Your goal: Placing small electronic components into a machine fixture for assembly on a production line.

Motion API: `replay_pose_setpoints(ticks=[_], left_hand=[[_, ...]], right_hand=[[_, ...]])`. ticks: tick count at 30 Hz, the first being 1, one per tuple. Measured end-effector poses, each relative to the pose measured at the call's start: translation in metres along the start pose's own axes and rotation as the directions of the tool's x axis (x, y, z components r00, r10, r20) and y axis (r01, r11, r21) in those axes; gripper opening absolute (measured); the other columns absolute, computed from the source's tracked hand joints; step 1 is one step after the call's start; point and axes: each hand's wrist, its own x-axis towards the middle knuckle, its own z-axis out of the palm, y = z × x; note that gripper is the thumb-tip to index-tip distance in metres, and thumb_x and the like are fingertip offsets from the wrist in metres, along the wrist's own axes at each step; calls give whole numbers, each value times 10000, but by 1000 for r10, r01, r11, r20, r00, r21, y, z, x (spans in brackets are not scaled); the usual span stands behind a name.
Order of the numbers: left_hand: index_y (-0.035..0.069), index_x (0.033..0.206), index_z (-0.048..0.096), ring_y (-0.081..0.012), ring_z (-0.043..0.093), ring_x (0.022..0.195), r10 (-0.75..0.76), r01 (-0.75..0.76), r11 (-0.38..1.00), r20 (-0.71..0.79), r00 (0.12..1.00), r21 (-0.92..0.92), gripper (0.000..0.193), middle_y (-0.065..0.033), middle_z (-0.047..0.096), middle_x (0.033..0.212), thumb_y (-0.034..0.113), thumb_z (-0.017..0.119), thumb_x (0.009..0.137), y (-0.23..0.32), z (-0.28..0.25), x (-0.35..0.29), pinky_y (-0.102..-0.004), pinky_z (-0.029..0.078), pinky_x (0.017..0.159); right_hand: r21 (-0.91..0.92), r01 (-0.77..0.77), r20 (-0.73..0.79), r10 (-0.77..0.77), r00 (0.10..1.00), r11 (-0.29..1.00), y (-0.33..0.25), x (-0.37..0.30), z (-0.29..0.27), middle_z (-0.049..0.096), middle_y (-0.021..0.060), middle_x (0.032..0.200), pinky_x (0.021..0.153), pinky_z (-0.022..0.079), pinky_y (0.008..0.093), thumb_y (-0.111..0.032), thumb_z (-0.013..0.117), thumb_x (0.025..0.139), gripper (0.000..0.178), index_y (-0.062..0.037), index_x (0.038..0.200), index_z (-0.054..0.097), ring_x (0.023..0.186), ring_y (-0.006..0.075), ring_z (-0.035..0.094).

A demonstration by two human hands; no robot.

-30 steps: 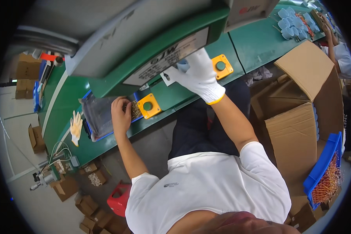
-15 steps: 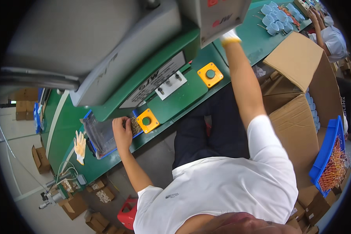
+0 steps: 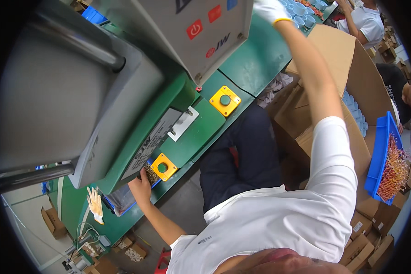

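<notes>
My bare left hand (image 3: 140,186) is at the blue tray (image 3: 156,183), beside small brass-coloured metal parts (image 3: 149,175). Its fingertips lie partly behind the machine's edge, so what they hold cannot be made out. My right hand (image 3: 270,10) wears a white glove with a yellow cuff. It reaches far out over the green bench, past the machine's control box (image 3: 201,32), close to light blue cups (image 3: 301,10). Its fingers are cut off at the picture's top edge. A green and grey machine (image 3: 137,150) stands between my hands, above a white metal block (image 3: 183,123).
Two yellow boxes with green buttons, one nearer my right arm (image 3: 225,100) and one by my left hand (image 3: 164,167), sit along the bench edge. An off-white glove (image 3: 95,204) lies at left. At right stand an open carton (image 3: 326,50) and a blue bin (image 3: 380,160) of orange-red pieces. Co-workers sit beyond.
My right hand has reached farther out, toward the light blue cups. My left hand stays at the tray of small parts. The whole view has shifted with my head.
</notes>
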Motion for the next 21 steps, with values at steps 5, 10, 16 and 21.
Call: replay_pose_setpoints(ticks=[5, 10, 16, 21], left_hand=[[-13, 996, 603, -358, 608, 1173, -18, 17, 1000, 28, 999, 14, 71, -174, 681, 1252, -3, 640, 935, 12, 1, 6, -418, 452, 1038], [-9, 987, 603, -359, 595, 1188, -134, 129, 989, 65, 989, 79, 69, -171, 671, 1256, 1, 643, 932, 27, -6, 1, -425, 442, 1050], [-8, 982, 603, -363, 591, 1189, -273, 257, 955, 106, 956, 148, 70, -171, 670, 1253, 11, 647, 932, 52, -9, 6, -434, 440, 1053], [-8, 975, 605, -363, 589, 1194, -238, 222, 962, 86, 968, 159, 66, -170, 670, 1252, 18, 648, 933, 46, -7, 5, -435, 439, 1053]], right_hand=[[-284, -150, 349, 248, 904, 947, 144, -33, -37, 707, 177, 1219, 924, 567, 411, -182, 617, 852, 526, -111, 1372, 633, 1107, 388, 689], [-237, -279, 480, 362, 799, 931, 130, -47, -43, 665, 193, 1340, 1041, 520, 436, -260, 593, 895, 570, -162, 1456, 565, 1245, 383, 639], [-432, -264, 432, 455, 779, 862, 127, -33, -32, 541, 193, 1448, 969, 560, 501, -237, 582, 901, 592, -205, 1490, 526, 1306, 384, 571], [-228, -441, 523, 491, 696, 868, 117, -35, -46, 539, 166, 1474, 949, 573, 547, -295, 575, 922, 552, -223, 1469, 553, 1300, 398, 579]])
